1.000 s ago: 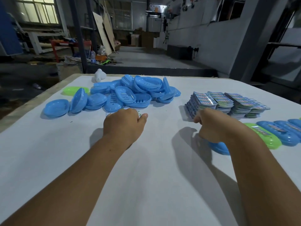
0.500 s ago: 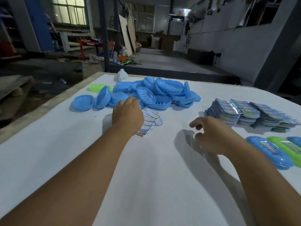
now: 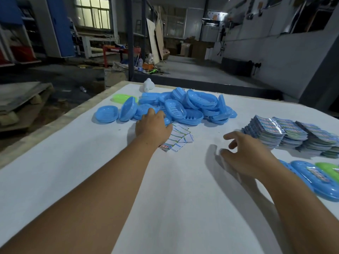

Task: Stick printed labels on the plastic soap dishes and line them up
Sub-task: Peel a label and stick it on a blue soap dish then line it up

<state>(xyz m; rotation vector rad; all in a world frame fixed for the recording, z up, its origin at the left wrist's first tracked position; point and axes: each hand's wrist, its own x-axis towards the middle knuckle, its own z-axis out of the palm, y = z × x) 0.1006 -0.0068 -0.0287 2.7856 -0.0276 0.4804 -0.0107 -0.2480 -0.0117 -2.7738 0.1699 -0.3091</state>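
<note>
A white table (image 3: 55, 171) carries everything. Toward its far left edge a single blue dish (image 3: 106, 114) lies flat, with a green dish (image 3: 122, 97) just behind it and a small white object (image 3: 148, 85) at the far edge. Beside these sits the heap of blue soap dishes (image 3: 192, 107), some flat, some tipped on edge.

The left hand (image 3: 153, 126) reaches to the near edge of that heap, palm down, fingertips on the dishes; whether the fingers curl round one cannot be told. Just right of its wrist a fanned bunch of small labels (image 3: 178, 138) lies on the table, partly under the hand.

The right hand (image 3: 245, 154) hovers low over bare table, fingers spread and loosely bent, holding nothing.

Further right, stacks of printed labels (image 3: 291, 136) stand side by side. In front of them, at the right edge, a labelled blue dish (image 3: 311, 176) lies next to a green labelled dish (image 3: 328, 169), touching or nearly so.
</note>
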